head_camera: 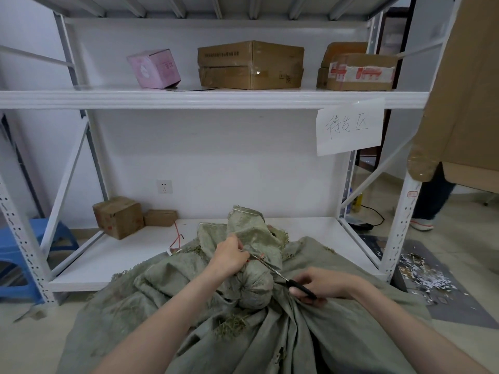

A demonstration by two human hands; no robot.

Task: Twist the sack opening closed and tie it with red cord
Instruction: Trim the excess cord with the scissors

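A grey-green woven sack [270, 333] lies in front of me, its mouth gathered into a bunched neck [251, 238] that leans on the bottom shelf. My left hand [229, 256] pinches the red cord [249, 259] at the neck. My right hand [321, 286] holds black-handled scissors [280, 276], whose blades point up-left and reach the cord beside my left fingers. A loose length of red cord [178, 237] trails over the shelf to the left of the sack.
A white metal rack [216, 99] stands ahead; its bottom shelf [108, 263] carries two small cardboard boxes [118, 217]. Boxes sit on the upper shelf. A blue stool [19, 252] is at left. Someone's leg [432, 201] and paper scraps [424, 273] are at right.
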